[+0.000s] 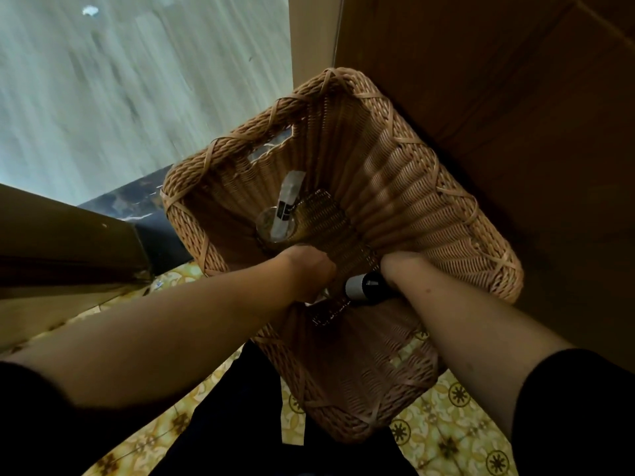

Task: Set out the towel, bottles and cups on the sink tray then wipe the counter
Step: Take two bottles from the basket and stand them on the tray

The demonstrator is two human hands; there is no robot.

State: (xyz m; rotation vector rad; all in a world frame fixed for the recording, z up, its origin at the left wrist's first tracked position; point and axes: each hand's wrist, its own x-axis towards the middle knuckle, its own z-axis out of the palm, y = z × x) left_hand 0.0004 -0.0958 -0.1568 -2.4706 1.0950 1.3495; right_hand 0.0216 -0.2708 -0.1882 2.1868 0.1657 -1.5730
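I judge I'm still fetching supplies: both hands reach into the deep tan wicker basket [395, 173]. My right hand [400, 269] grips a dark white-labelled bottle [366, 288]; my left hand [309, 273] is curled, contents unclear. A clear wrapped cup [275, 225] waits inside. Next, lift the bottle out.

Head camera looks steeply down — close over a wicker basket [395, 187].

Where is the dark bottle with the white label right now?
The dark bottle lies low inside the wicker basket, near its closer end, between the left hand and right hand, which grips it.
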